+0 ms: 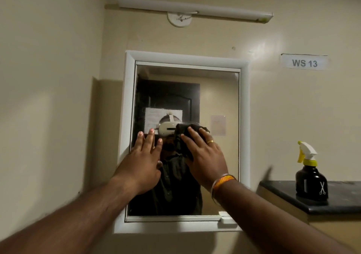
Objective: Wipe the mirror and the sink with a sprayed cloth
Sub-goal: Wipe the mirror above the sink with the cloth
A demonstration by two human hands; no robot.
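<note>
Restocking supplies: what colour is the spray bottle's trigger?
Yellow, on a white nozzle head; the spray bottle shows in the head view.

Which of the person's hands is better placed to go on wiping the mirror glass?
The right hand: its fingers press the dark cloth flat against the mirror. The left hand holds nothing, lying open on the glass by the frame's left edge.

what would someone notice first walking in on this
Two hands on the white-framed mirror at centre: the right hand presses a dark cloth to the glass, the left hand lies flat beside it. At right, a black spray bottle stands on a dark counter under a "WS 13" sign.
</note>
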